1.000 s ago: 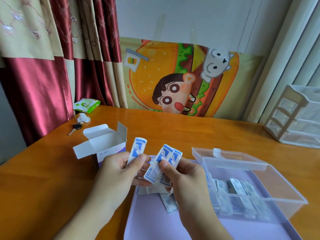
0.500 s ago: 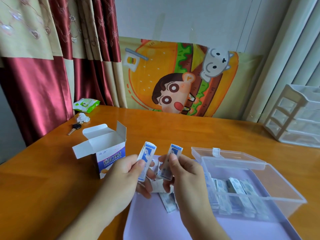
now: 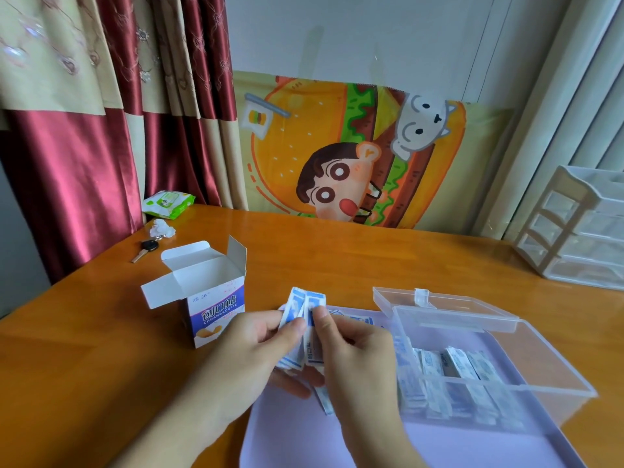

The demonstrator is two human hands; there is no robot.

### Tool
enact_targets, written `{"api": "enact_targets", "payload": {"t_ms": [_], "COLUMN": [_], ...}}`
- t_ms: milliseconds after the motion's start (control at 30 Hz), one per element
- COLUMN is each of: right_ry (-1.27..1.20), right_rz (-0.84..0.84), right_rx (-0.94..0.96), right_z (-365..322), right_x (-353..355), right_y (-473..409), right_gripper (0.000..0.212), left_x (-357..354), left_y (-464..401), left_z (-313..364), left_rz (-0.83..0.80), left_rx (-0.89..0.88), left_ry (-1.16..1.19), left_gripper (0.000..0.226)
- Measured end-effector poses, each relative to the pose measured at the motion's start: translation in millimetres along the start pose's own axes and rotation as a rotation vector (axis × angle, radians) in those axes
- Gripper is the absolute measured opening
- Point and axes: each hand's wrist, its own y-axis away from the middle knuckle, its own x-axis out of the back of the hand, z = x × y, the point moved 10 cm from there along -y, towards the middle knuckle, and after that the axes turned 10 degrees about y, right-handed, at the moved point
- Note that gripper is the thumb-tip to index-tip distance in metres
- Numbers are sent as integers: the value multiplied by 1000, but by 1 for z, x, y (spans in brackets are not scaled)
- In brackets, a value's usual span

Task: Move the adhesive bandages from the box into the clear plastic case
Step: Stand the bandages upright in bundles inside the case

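Wooden table [image 3: 337, 258] underneath it all, lilac tray [image 3: 297, 430] at the near edge. On the tray, clear plastic case [image 3: 540, 366] with lid thrown back, a row of bandages already laid inside. Open box [image 3: 216, 298] standing upright just left, flaps up, inside hidden. Left hand [image 3: 250, 352] and right hand [image 3: 354, 356] close together, both pinching a small sheaf of adhesive bandages [image 3: 305, 319]. A few strays [image 3: 326, 398] loose on the tray below. Well underway, looks like; held bunch and strays left to go.

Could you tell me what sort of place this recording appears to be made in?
Probably a room in a home: red curtains hang beside a wooden table, and a cartoon burger cloth leans against the wall.
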Motion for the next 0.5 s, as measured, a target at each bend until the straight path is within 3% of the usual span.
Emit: {"api": "enact_targets", "payload": {"t_ms": [67, 233, 333, 500], "right_ry": [289, 282, 520, 887], "right_rz": [41, 45, 111, -183], "right_rx": [126, 90, 71, -10], "right_z": [-7, -6, 0, 3], "right_x": [-5, 4, 12, -36], "right_y": [3, -4, -17, -37], "right_gripper": [41, 29, 32, 40], "left_x": [1, 41, 64, 70], "left_y": [-1, -10, -14, -23], "left_z": [-5, -4, 0, -7], "left_rz": [4, 218, 329, 342], "left_rx": [12, -28, -52, -4], "left_ry": [23, 107, 196, 235], "left_gripper": [25, 24, 22, 21]}}
